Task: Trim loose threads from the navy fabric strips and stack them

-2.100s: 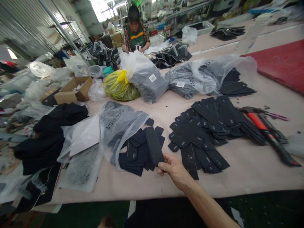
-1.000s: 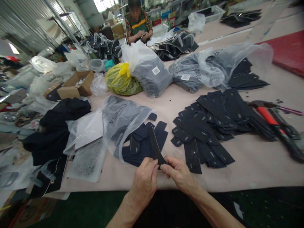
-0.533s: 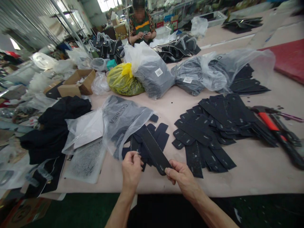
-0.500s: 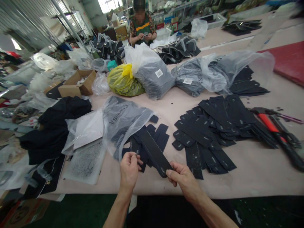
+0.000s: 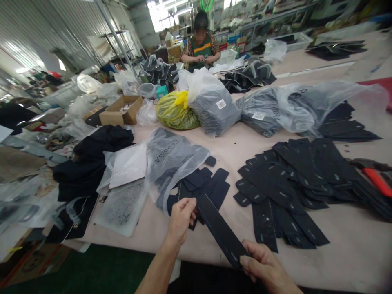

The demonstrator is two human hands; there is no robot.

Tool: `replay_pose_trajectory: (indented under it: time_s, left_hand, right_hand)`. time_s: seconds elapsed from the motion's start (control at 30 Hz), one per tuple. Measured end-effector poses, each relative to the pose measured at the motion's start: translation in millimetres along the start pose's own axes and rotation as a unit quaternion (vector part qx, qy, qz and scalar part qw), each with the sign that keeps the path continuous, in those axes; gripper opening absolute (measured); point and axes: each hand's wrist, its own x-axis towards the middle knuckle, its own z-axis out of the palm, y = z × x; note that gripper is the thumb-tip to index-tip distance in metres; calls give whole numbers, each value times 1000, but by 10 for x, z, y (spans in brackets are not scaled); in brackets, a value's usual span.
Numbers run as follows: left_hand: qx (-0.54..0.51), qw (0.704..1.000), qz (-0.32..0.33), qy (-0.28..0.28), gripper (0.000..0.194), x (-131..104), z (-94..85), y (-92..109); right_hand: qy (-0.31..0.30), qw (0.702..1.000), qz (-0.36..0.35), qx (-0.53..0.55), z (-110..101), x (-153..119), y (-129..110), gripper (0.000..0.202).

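Between my hands lies a long black strip (image 5: 219, 228) with rounded corners and a small slot near its lower end. My right hand (image 5: 260, 261) pinches that lower end between thumb and fingers. My left hand (image 5: 183, 220) is closed, its fingertips at the strip's upper left corner. Just behind it, a pile of similar black strips (image 5: 214, 183) spills from a translucent plastic bag (image 5: 171, 153) with printed letters. Toward the right, a larger heap of slotted black strips (image 5: 281, 183) is spread on the table (image 5: 220, 159).
Filled plastic bags (image 5: 211, 106) and a yellow bag (image 5: 176, 112) stand behind. At left are a cardboard box (image 5: 122, 110), dark cloth (image 5: 92, 155) and a translucent slab (image 5: 122, 208). A red-handled tool (image 5: 378, 179) lies far right. Across the table sits a person (image 5: 200, 45).
The strip has been drawn nearer and to the right by my right hand. My left hand has moved to its upper end. The camera view has shifted, cutting off part of the tools at right.
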Motion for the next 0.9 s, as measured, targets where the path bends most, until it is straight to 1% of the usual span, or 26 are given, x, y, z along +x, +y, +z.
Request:
replay_pose_trajectory:
  time_s: [0.07,0.17,0.27,0.33,0.37,0.4,0.43,0.47,0.5,0.53,0.57,0.6,0.63,0.67,0.73,0.8,0.9]
  left_hand:
    - [7,1000,-11,-5,35,-20,52,23]
    - [-31,998,-46,-24,33,-105,157,51]
    - [-51,992,-82,-75,33,-221,299,33]
    - [-48,988,-101,-105,33,-286,386,-5]
    - [-40,988,-99,-110,33,-309,417,-27]
    - [-20,991,-81,-103,31,-326,437,-47]
    - [16,995,-40,-85,28,-336,443,-63]
    - [66,996,24,-62,24,-341,436,-73]
    - [125,985,107,-43,19,-342,418,-78]
    - [185,963,195,-34,14,-342,393,-77]
    - [240,931,273,-38,12,-340,363,-73]
    - [284,896,335,-54,14,-338,333,-67]
    - [318,865,381,-74,17,-336,306,-61]
    - [343,839,412,-94,20,-335,285,-58]
    - [376,805,443,-121,24,-334,259,-59]
    - [391,789,451,-142,26,-334,255,-67]
    - [404,782,443,-168,26,-333,266,-74]
  right_hand:
    - [-11,1000,-2,-13,-32,-34,-96,34]
    - [-39,999,-26,-16,-58,-26,-308,33]
    - [-51,997,-39,43,-9,84,-491,38]
    - [-36,994,-34,93,62,188,-554,37]
    - [-22,993,-28,112,101,237,-569,36]
    - [-6,992,-20,128,141,277,-574,35]
    - [7,990,-10,140,177,308,-573,34]
    - [20,988,1,150,208,328,-568,33]
    - [30,987,11,159,233,338,-560,32]
    - [35,985,17,165,252,341,-551,31]
    - [39,985,19,169,265,339,-542,30]
    - [42,985,18,169,272,334,-533,28]
    - [46,985,14,168,275,329,-525,27]
    - [50,985,8,166,275,325,-517,25]
    - [65,985,-8,159,269,323,-501,23]
    - [77,986,-26,146,256,326,-487,21]
    - [85,990,-47,104,237,332,-468,16]
